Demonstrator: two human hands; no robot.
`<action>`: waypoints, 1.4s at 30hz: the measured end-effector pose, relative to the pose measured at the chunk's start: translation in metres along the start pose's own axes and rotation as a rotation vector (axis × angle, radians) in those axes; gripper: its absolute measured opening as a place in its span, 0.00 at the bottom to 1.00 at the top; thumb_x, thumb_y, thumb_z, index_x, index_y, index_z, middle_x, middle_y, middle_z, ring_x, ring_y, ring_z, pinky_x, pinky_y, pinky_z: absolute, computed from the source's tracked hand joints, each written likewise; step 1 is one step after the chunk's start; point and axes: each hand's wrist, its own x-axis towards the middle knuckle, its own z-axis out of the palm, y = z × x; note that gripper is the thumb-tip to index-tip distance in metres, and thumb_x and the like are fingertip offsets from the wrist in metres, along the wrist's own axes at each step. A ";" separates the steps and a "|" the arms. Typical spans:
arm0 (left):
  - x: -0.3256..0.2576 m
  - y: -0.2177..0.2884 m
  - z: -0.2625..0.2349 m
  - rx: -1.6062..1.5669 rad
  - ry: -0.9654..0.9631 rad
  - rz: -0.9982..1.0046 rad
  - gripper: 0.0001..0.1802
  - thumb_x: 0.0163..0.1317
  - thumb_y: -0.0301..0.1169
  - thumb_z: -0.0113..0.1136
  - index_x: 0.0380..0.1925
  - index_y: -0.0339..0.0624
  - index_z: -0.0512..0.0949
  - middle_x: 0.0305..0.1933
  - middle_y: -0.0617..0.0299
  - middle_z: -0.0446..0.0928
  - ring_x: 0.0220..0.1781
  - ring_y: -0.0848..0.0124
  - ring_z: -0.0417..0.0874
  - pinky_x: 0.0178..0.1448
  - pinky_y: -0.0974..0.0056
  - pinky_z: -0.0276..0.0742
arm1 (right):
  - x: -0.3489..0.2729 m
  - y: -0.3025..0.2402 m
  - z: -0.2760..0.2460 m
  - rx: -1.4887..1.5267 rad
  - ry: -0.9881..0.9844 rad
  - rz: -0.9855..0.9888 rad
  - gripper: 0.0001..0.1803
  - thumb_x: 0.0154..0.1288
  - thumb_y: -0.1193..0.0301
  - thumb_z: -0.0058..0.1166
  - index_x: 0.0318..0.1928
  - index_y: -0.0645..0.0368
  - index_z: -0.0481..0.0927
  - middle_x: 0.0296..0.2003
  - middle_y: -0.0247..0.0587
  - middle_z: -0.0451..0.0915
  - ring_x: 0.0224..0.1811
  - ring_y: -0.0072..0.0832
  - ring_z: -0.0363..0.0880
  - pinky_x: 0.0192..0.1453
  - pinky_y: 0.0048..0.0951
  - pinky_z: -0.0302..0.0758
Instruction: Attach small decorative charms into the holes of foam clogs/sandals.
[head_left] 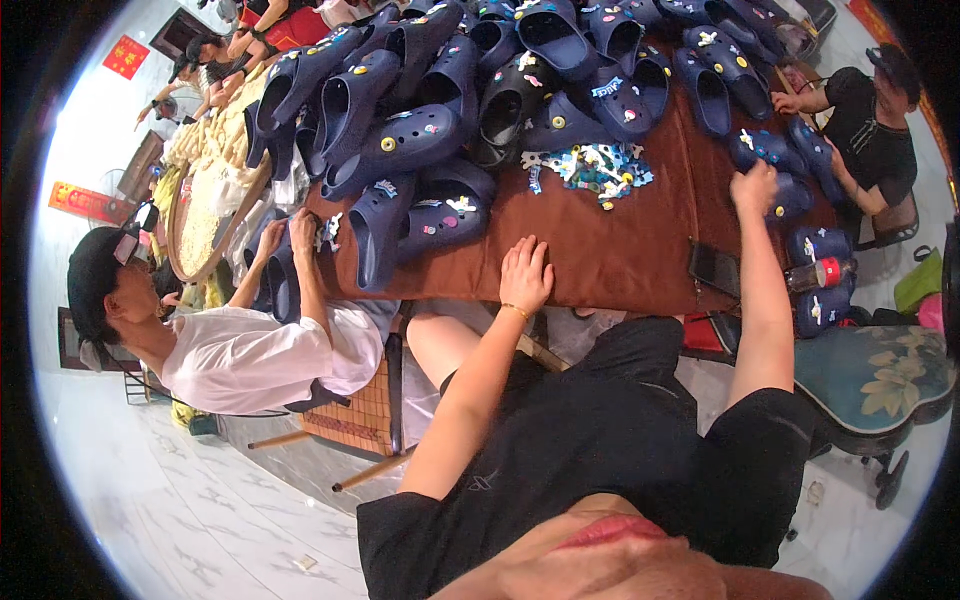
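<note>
One navy clog (793, 198) lies just beside the right fingers (765, 174).

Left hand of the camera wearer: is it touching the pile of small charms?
Apart: the head view shows a strip of bare brown table cover between the left hand and the charm pile.

Left hand (527, 272) flat, palm down, fingers extended, slightly parted. Left forearm (468, 405) slants inward. Right arm (765, 310) extended farther forward, nearly straight; right hand (754, 190) blurred, fingers seem curled, grip unclear. Hands well apart.
</note>
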 end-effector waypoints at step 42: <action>0.009 0.020 -0.029 -0.769 -0.019 -0.227 0.38 0.55 0.38 0.59 0.61 0.35 0.54 0.60 0.46 0.60 0.62 0.60 0.62 0.63 0.61 0.58 | -0.183 -0.109 -0.050 1.872 -1.144 0.491 0.14 0.55 0.77 0.48 0.44 0.58 0.70 0.37 0.35 0.73 0.39 0.27 0.71 0.42 0.32 0.69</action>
